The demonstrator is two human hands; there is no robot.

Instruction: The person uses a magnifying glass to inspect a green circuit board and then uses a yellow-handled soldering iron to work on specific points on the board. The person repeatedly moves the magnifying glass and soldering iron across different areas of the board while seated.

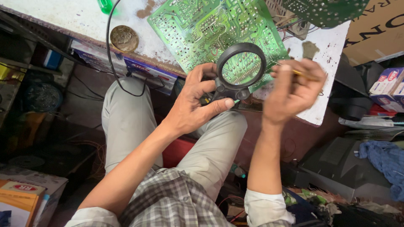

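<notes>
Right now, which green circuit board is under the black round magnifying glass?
The big bright green circuit board lying on the white table, under the black round magnifying glass. The darker green circuit board sits off at the top right corner.

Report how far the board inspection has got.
Done: green circuit board lies solder side up on the bench. In hand: left hand holds the black magnifier over it; right hand holds a thin yellow tool. Left: no fresh repair is visible.

Single view, head-mounted, looking steeply down from above the seated person's lap. It faces the near edge of the white workbench [84, 17] at close range; both forearms enter from the bottom edge. No second view overlaps.
</notes>
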